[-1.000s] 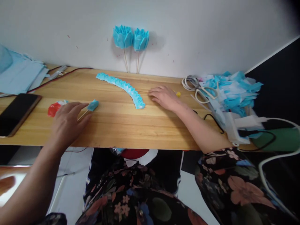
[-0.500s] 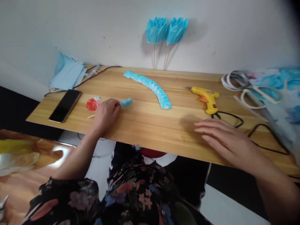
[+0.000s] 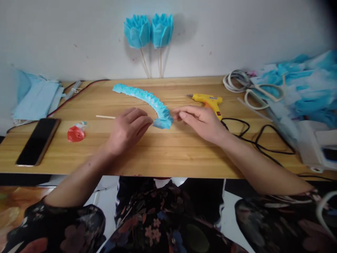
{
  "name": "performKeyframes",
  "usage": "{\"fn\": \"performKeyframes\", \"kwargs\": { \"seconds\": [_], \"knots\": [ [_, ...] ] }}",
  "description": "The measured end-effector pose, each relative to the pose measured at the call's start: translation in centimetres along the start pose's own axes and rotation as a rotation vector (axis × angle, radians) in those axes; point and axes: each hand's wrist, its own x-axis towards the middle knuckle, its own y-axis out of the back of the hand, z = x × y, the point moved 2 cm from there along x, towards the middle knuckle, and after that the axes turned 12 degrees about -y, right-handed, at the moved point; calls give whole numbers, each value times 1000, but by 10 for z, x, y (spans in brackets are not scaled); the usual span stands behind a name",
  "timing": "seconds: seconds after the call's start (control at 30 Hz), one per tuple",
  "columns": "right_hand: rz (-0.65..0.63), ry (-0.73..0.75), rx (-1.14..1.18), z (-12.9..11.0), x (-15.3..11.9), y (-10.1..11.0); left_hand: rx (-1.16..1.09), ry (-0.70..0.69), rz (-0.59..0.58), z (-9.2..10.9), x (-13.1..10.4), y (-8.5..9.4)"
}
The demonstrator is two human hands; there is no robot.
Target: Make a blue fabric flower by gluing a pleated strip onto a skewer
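Observation:
My left hand (image 3: 129,128) is closed on a thin pale stick (image 3: 105,116) whose tail sticks out to the left. Beyond its fingertips, the stick's blue-wrapped end (image 3: 159,123) lies at the right end of a pleated blue strip (image 3: 142,95), which curves across the table. I cannot tell whether the two are joined or only touch. My right hand (image 3: 201,121) hovers beside that same end of the strip. Its fingers are bent, with the thumb a little apart from them and nothing visible between.
A yellow glue gun (image 3: 212,102) lies behind my right hand, its black cord (image 3: 250,140) looping rightward. White-handled scissors (image 3: 263,96) and blue material (image 3: 308,91) are at right. Two blue flowers (image 3: 149,31) lean on the wall. Masks (image 3: 37,98), a phone (image 3: 38,142) and a red wrapper (image 3: 76,134) sit left.
My left hand has carried the blue-ended stick rightward to the strip's near end. My right hand has come in from the right to that end. The view has turned right.

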Motion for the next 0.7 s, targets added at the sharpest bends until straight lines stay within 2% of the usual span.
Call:
{"fn": "performKeyframes", "kwargs": {
  "seconds": [0.13,0.27,0.4,0.57,0.7],
  "knots": [
    [89,-32,37,15,5,-3,-25,16,-45,-3,3,-12],
    [166,-2,-103,20,-1,1,-106,60,-140,-3,0,-20],
    [201,24,-257,13,-6,8,-170,86,-180,5,0,-18],
    [171,107,-410,10,-7,8,-228,75,-203,17,-1,-11],
    [114,198,-455,16,-5,1,-245,111,-218,16,-3,-10]
  ]
}}
